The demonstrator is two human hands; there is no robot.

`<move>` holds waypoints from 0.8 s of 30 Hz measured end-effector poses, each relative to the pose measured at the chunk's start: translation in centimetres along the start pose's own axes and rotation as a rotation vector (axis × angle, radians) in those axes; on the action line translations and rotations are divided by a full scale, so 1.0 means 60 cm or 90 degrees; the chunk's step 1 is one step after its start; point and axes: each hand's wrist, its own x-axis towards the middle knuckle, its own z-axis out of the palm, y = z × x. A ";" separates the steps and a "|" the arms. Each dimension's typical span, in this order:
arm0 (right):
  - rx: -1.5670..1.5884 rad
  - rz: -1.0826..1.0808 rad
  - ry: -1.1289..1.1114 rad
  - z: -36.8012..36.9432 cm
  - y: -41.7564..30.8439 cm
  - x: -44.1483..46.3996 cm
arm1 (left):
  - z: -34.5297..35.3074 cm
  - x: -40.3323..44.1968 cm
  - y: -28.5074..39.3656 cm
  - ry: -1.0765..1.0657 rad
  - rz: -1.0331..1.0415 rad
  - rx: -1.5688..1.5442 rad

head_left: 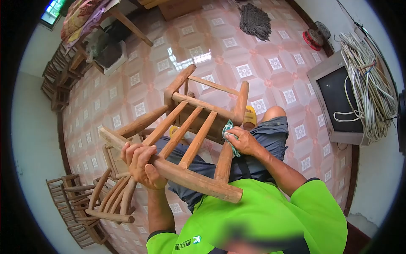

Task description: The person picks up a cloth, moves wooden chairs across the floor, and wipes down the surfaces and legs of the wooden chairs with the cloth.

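A wooden chair [197,146] is tipped in front of my body, its slatted back towards me and its legs pointing away. My left hand [145,165] has its fingers wrapped over the top rail of the backrest, near the left end. In my right hand [243,140] is a bunched green and white cloth [228,127], pressed against the right upright of the chair where it meets the seat. Part of the cloth hangs below my fingers. The seat's underside is mostly hidden behind the slats.
Another wooden chair [114,186] stands close on my left, with more chairs [76,207] along the left wall. An old television [338,97] with coiled cable [368,84] sits at right. A grey mop head [255,22] lies on the tiled floor [279,80].
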 end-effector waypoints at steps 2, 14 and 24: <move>0.038 0.013 -0.031 0.002 -0.015 -0.013 | -0.002 -0.002 0.000 0.001 -0.008 0.006; 0.199 -0.349 -0.065 0.061 -0.202 0.078 | 0.003 0.001 -0.001 0.007 -0.005 -0.021; -0.114 -0.193 0.127 0.064 0.057 0.246 | -0.013 -0.022 0.000 0.011 -0.043 -0.006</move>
